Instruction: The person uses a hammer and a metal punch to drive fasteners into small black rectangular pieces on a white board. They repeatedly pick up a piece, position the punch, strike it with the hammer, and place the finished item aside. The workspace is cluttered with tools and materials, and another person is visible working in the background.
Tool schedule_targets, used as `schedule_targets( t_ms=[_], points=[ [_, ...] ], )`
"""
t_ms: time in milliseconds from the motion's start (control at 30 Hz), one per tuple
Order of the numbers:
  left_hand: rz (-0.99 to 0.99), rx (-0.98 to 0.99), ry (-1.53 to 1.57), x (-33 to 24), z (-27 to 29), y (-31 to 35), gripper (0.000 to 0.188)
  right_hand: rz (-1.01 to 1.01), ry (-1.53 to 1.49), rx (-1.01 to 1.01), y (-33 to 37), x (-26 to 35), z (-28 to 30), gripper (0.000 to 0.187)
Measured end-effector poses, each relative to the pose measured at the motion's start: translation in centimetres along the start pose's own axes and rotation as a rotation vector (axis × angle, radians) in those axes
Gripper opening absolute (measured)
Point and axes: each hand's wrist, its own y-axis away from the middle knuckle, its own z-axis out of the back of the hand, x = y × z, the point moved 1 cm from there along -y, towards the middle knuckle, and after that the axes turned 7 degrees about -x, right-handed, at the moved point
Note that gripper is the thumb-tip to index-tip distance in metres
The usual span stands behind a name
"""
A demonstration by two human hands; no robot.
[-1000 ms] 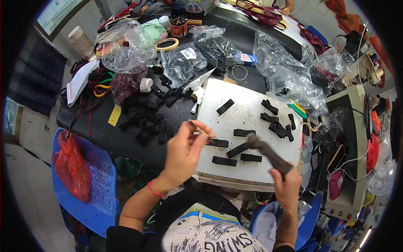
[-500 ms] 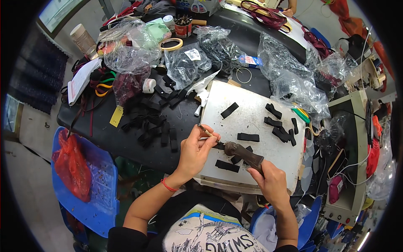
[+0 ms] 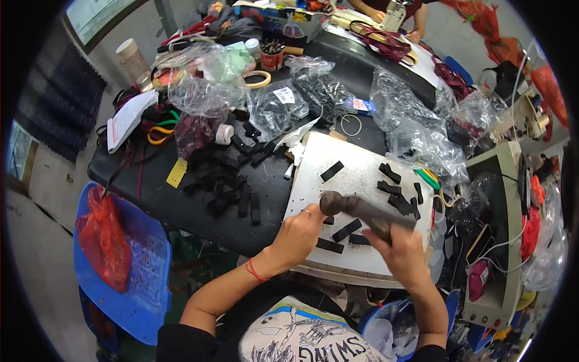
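My right hand [image 3: 403, 256] is closed round the handle of a hammer [image 3: 377, 214], blurred by motion. Its rounded head is directly above the fingertips of my left hand [image 3: 300, 234]. Those fingers are pinched on a thin rod-like punch; the hammer head and fingers now hide most of it. Both hands are over a white board [image 3: 362, 175]. Just right of my left fingers, part of a black fabric strip shows. A folded black strip [image 3: 347, 230] lies below the hammer, with others nearby. More folded strips [image 3: 398, 203] are grouped at the board's right side.
Left of the board, a heap of black strips [image 3: 226, 190] covers part of the black table [image 3: 151, 202]. Clear plastic bags [image 3: 410, 120], a tape roll [image 3: 258, 79] and a tin of tools [image 3: 272, 58] stand behind. A blue chair [image 3: 148, 265] holds a red bag [image 3: 108, 238].
The hammer has swung up and leftward over my left hand, its head now covering the punch. Around the front strips, positions have shifted slightly, and the whole view has tilted a little.
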Motion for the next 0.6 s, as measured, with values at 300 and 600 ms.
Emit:
schedule_targets(
  t_ms=[300,600],
  points=[
    [0.602,-0.018,0.727,2.1,1.3,-0.9,0.017,-0.104,0.151,0.177,3.3,-2.1,-2.9,0.041],
    [0.236,0.025,0.394,1.6,1.7,-0.4,0.015,-0.108,0.075,0.069,2.8,-2.1,-2.0,0.032]
  ],
)
